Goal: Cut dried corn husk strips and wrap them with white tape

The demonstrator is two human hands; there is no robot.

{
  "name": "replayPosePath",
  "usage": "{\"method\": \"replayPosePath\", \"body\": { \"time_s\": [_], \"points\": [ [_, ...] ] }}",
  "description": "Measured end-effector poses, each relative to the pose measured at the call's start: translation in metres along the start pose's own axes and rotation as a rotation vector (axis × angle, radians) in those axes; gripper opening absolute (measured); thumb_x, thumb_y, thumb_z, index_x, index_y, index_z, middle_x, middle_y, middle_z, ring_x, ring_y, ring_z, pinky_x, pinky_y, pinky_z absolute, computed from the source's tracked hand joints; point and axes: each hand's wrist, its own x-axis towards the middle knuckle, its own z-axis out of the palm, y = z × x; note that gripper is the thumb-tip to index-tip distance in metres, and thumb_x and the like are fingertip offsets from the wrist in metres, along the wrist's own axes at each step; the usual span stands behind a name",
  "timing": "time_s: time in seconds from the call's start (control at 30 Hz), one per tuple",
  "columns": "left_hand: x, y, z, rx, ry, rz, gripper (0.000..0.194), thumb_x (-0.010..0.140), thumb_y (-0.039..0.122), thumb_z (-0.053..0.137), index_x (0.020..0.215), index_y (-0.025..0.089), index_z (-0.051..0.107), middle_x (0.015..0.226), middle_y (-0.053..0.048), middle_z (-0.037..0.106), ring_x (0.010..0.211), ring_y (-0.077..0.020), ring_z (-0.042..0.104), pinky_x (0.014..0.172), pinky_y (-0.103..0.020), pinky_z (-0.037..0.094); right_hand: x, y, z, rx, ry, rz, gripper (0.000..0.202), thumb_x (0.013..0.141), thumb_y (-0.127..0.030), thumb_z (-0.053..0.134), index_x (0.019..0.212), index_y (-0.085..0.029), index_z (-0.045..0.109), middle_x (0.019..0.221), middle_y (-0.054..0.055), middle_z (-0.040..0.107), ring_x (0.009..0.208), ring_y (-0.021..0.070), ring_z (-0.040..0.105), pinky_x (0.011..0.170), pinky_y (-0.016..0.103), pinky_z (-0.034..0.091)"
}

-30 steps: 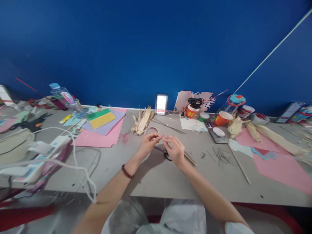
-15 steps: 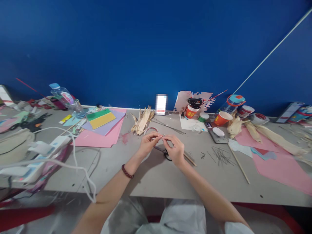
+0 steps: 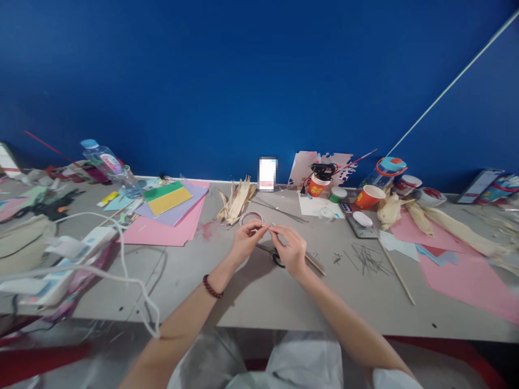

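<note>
My left hand (image 3: 246,237) and my right hand (image 3: 291,247) meet fingertip to fingertip over the middle of the table. Both are closed in a pinch around something small and pale, too tiny to name. Below them lie scissors (image 3: 278,260) with black handles, partly covered by my right hand. A thin wooden stick (image 3: 315,265) pokes out beside that hand. Just behind my left hand rests a roll of tape (image 3: 251,215). Dried corn husks (image 3: 236,202) stand in a bundle farther back, with thin dark wires (image 3: 284,209) to their right.
Pink paper (image 3: 154,231) and coloured sheets lie left, near a white power strip (image 3: 75,259) and its looping cable (image 3: 121,265). At right are cut wires (image 3: 368,259), an orange paper cup (image 3: 370,197), a scale (image 3: 359,227) and more husks (image 3: 454,229). A phone (image 3: 267,174) leans on the blue wall.
Almost nothing differs. Both hands keep the same pinch in the same place, and the view has shifted very slightly.
</note>
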Motion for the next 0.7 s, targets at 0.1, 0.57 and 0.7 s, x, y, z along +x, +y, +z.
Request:
{"method": "replayPosePath", "body": {
  "time_s": [0.1,0.57,0.7],
  "points": [
    [-0.0003,-0.0019,0.0004,0.012,0.018,0.024,0.018,0.069,0.033,0.068,0.074,0.016,0.069,0.077,-0.004,0.06,0.07,-0.0115,0.053,0.052,-0.02,0.037,-0.0004,0.0,0.0006,-0.005,0.01,0.003,0.015,0.083,-0.013,0.053,0.086,-0.022,0.066,0.081,0.004,0.07,0.076,0.0157,0.065,0.076,0.03,0.054],
    [0.0005,0.0025,-0.0015,0.09,0.022,0.017,0.021,0.07,0.036,0.067,0.07,0.016,0.067,0.072,-0.003,0.06,0.061,-0.0091,0.049,0.047,-0.02,0.032,-0.0024,0.0031,0.0006,0.006,-0.041,0.018,0.017,0.083,-0.013,0.051,0.087,-0.021,0.065,0.082,0.005,0.068,0.079,0.0158,0.065,0.078,0.031,0.053],
    [0.0015,0.0024,-0.0018,0.122,0.04,-0.021,0.024,0.069,0.039,0.067,0.067,0.015,0.066,0.07,-0.002,0.06,0.061,-0.0097,0.049,0.047,-0.02,0.033,-0.0065,0.0071,0.0019,-0.014,-0.064,0.01,0.019,0.084,-0.013,0.05,0.091,-0.022,0.065,0.085,0.005,0.068,0.081,0.0164,0.064,0.081,0.033,0.053]
  ]
}}
